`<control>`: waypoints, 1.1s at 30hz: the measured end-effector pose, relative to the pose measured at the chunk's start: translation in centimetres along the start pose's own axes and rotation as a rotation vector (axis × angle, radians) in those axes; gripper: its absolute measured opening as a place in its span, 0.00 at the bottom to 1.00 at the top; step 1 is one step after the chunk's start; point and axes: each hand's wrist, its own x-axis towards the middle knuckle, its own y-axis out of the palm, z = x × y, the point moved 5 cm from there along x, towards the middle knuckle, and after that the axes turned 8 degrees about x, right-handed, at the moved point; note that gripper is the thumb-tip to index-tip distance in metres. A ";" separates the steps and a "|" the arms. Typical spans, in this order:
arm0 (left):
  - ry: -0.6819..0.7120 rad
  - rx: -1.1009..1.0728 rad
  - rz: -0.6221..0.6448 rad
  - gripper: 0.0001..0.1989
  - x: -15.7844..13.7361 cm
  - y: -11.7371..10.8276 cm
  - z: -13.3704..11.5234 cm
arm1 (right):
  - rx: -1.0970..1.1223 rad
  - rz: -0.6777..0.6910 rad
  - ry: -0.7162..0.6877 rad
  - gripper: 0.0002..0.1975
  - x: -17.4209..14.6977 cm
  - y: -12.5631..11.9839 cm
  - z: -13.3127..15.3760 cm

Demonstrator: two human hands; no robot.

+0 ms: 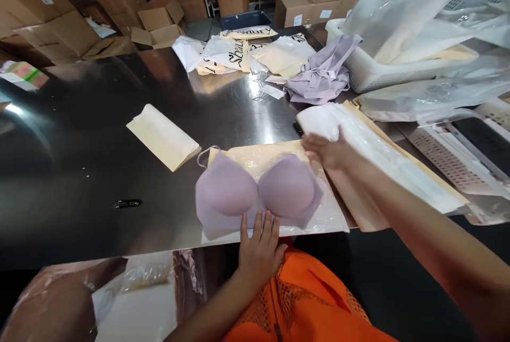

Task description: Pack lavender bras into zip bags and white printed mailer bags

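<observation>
1. Head view: I see the left hand (260, 249), fingers extended, slightly parted, resting on the lilac bra (287, 188) at the bench's (99, 135) near edge.
2. Beneath, the bag (332, 212) is mostly hidden.
3. Right hand (329, 152) blurs at its far-right corner; I cannot tell its grip.
4. Toward the bench's far edge, crumpled lilac fabric (322, 76) defies counting.

A person wears a bright orange garment (319, 305), its cloth gathered in soft folds and set with openwork panels (258, 312) full of small holes. A narrow dark line (274, 307), whether zip or seam unclear, runs down the front between panels. The left forearm (217, 306) and right forearm (414, 230) are bare, as are the left hand (260, 244) and the right hand (324, 152), its fingers blurred.
</observation>
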 end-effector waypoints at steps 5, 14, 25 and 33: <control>-0.020 -0.009 -0.020 0.19 0.4 -0.5 0.2 | -0.216 0.008 -0.313 0.24 -0.5 -1.4 4.7; -0.005 -0.021 0.012 0.16 -0.5 -0.4 0.2 | -0.616 -0.012 -0.174 0.17 -5.1 -2.9 -0.5; -0.044 -0.295 -0.057 0.09 -0.6 -4.0 1.5 | -0.716 -0.232 0.032 0.16 -17.7 -0.6 0.6; 0.068 -0.245 -0.070 0.08 0.1 -4.3 -1.1 | -0.750 -0.004 0.294 0.23 -15.0 2.2 -3.5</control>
